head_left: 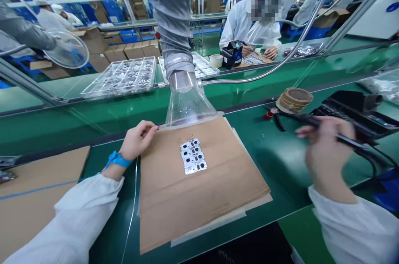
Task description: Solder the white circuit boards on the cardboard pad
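right sleeve (pixel 358 222) nearest, right hand (pixel 330 154) clamped on black tool (pixel 352 142), left hand (pixel 137 141) pinched by clear hood (pixel 190 106), on what unclear, boards (pixel 193 156) mid brown sheet (pixel 199 201), likely tool-handling step, next move calls for steady reach left

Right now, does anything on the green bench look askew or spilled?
Slightly askew: pale sheets poke out unevenly beneath the brown paper, and the small circuit boards overlap in a crooked row. No obvious spill or damage stands out.
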Demonstrator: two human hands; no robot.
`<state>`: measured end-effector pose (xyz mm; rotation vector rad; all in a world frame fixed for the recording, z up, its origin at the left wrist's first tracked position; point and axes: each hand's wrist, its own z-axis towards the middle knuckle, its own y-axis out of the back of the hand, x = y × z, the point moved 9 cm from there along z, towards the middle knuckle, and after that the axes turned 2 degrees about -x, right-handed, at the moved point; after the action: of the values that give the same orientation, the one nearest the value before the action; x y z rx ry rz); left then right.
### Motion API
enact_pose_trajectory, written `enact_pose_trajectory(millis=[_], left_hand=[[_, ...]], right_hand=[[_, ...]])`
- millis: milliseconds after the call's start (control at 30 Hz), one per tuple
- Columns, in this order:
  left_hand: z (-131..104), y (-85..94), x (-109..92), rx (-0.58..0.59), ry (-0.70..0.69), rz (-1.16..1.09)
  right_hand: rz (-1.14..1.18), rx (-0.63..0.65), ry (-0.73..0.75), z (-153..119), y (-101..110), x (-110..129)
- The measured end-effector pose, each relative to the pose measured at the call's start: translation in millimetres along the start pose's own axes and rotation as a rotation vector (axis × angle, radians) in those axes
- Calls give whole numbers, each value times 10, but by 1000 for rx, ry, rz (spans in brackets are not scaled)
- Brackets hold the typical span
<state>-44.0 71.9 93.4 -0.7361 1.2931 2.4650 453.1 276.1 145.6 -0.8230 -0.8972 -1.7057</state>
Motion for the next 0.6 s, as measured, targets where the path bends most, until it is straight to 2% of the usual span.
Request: enact_pose_trajectory(millis=[67, 133, 167, 233, 300, 400, 500, 600], left_hand=[[21, -108, -11, 42, 26, -49], [-13, -283, -59, 116, 40, -89], [-39, -349, -84, 132, 43, -100], [-84, -416, -115, 130, 43, -121], [-109, -408, -122, 100, 37, -148], [-115, -358, -135, 75, 3, -167], [-114, -367, -196, 113, -53, -151], [-117, -396, -223, 156, -57, -124]], right_hand=[[77, 237, -62, -272, -633, 17], [150, 535, -140, -528, -1274, 41], [169, 618, -162, -618, -1505, 49], [166, 649, -149, -700, -1782, 41], [124, 647, -65, -753, -1905, 19], [161, 739, 32, -886, -1954, -21], [264, 762, 25, -924, -1886, -62], [252, 756, 20, -902, -1859, -96]])
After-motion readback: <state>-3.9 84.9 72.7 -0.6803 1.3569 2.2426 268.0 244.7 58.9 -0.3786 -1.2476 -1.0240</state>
